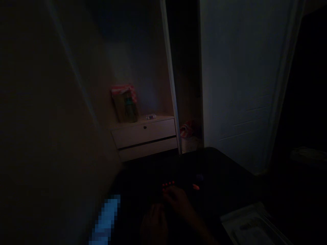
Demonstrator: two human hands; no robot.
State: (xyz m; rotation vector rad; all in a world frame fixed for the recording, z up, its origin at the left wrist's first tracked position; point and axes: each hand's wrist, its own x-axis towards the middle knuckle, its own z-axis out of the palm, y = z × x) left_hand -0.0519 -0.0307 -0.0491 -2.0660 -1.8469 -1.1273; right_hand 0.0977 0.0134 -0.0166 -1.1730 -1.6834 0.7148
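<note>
The room is very dark, so details are faint. My right hand (177,200) reaches over a black table, its fingers bent together at the near edge of a group of small red dots (168,184). What the fingertips pinch, if anything, is hidden. Below and to the left, my left hand (154,221) rests low with its fingers stretched forward; nothing shows in it. Right of the dots lies a small orange piece (196,186), and just beyond it a small dim purple piece (199,177).
A black tabletop (224,173) spreads under my hands. At its right front lies a pale flat packet (252,223). A bright blurred blue strip (106,221) is at left. Behind stand a drawer unit (148,134) with a bottle (130,110) on top, and a white sliding door (237,78).
</note>
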